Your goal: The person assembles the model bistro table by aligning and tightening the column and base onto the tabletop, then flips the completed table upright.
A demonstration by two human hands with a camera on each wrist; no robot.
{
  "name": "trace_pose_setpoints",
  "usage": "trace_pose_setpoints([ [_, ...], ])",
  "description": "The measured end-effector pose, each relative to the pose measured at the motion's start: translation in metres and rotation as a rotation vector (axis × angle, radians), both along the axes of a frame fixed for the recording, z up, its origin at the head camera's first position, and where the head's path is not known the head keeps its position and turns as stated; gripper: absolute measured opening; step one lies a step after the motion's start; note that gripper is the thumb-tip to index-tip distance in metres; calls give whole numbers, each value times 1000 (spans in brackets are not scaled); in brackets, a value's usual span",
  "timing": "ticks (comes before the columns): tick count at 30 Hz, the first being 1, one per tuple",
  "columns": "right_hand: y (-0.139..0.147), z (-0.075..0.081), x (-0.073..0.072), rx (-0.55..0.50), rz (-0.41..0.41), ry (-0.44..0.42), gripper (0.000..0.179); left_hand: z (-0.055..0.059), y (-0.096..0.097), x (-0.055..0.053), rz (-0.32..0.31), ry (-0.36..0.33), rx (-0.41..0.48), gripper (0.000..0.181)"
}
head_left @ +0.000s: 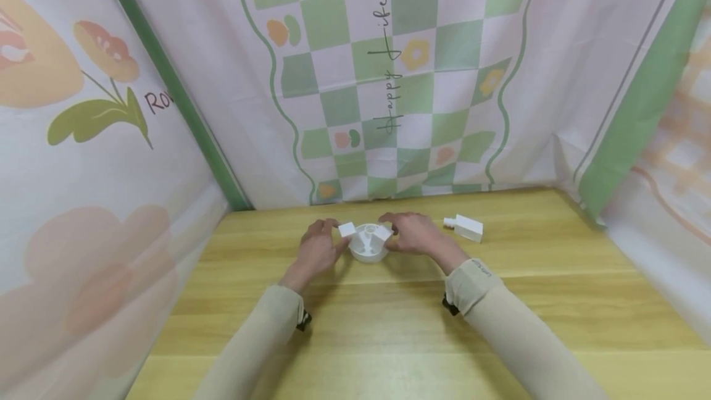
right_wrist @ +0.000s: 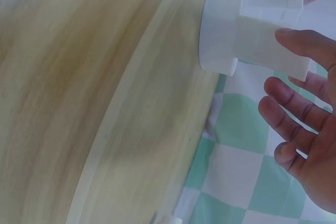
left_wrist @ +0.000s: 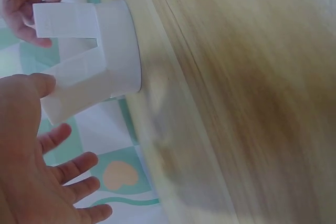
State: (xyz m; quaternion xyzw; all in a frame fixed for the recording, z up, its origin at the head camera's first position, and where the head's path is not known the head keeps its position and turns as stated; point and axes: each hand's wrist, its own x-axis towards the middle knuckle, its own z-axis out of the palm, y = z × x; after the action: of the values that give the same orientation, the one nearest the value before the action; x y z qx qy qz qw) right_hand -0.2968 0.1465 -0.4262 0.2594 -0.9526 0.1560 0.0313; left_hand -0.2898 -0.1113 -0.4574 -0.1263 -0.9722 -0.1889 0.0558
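A round white holder (head_left: 369,257) with hollows in its top stands on the table, between both hands. Two white rectangular blocks rise from it and lean outward. My left hand (head_left: 318,247) holds the left block (left_wrist: 79,87) near its free end, thumb on its face and the other fingers spread below. On the other side my right hand (head_left: 415,233) pinches the right block (right_wrist: 270,45) between thumb and a forefinger partly hidden behind it. The rest of the right fingers (right_wrist: 291,106) curve loosely. The blocks' lower ends are hidden inside the holder.
Another white block (head_left: 468,228) with a narrow neck lies on its side right of the right hand. The wooden table (head_left: 378,338) ends at a checked cloth backdrop (head_left: 383,79), with printed cloth walls on either side.
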Motion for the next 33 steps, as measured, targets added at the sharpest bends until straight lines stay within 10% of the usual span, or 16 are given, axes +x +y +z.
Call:
trace_pose_setpoints([
  [13,6,-3,-1,13,-13,-39,65,-1,11,-5,95,-6,-107,67],
  [33,38,-1,1,54,-97,-65,57,5,18,-8,167,-18,-38,61],
])
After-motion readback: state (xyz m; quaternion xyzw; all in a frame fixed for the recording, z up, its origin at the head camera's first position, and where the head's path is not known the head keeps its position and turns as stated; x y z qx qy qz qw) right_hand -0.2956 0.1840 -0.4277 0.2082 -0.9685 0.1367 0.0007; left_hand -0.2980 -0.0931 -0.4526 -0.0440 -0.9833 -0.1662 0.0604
